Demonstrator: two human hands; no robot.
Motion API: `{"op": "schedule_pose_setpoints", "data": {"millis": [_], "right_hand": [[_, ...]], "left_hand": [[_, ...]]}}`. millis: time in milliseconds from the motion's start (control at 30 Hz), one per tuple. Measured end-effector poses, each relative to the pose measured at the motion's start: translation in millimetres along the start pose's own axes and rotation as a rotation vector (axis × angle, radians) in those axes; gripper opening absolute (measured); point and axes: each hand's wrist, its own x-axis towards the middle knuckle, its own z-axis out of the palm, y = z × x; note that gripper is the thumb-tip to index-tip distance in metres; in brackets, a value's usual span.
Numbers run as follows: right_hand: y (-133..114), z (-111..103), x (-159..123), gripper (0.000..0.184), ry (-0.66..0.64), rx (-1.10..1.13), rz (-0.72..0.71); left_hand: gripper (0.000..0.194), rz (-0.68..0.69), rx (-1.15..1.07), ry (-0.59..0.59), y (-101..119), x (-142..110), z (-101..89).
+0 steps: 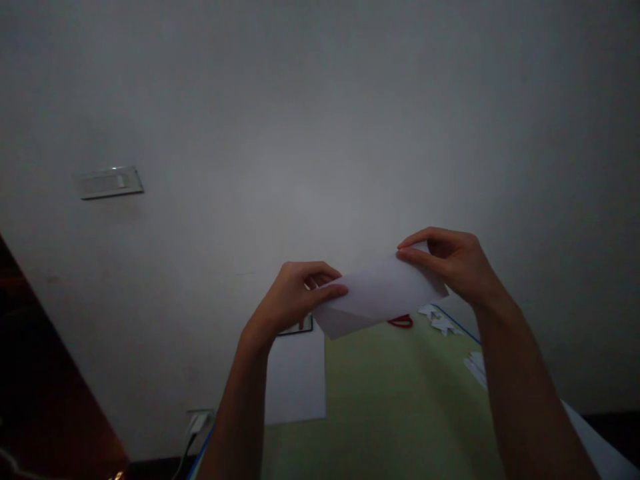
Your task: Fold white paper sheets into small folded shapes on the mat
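A folded sheet of white paper (380,290) is held up above the green table top (390,400), slanting upward to the right. My left hand (305,290) pinches its left end between thumb and fingers. At the upper right edge, my right hand (445,257) pinches the paper the same way. Below my left hand lies a flat white sheet (296,380), partly covered by my forearm. Behind the held paper, a red loop-shaped handle (401,321) sticks out; the rest of it is hidden.
White paper cut-outs (443,323) lie at the table's far right, with more white paper pieces (476,367) nearer my right forearm. A dark-framed object (303,327) shows behind my left hand. A switch plate (110,183) is on the wall, and a plug (197,423) with a cable sits lower left.
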Motion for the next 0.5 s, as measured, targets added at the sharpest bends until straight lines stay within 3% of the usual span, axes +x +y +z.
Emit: {"op": "schedule_pose_setpoints", "data": {"millis": [133,300,500], "right_hand": [[6.1,-5.6,-0.6,0.019,0.098,0.018,-0.016],[10.7,-7.2,-2.2,0.021,0.092,0.03,-0.012],[10.8,-5.8,-3.1,0.024,0.04,0.014,-0.02]], "left_hand": [[0.021,-0.052,-0.195,0.175,-8.2,-2.2,-6.5],[0.022,-0.075,-0.351,0.393,-14.9,-0.7,-8.3],[0.024,-0.085,-0.348,0.465,-16.4,1.5,-8.7]]}}
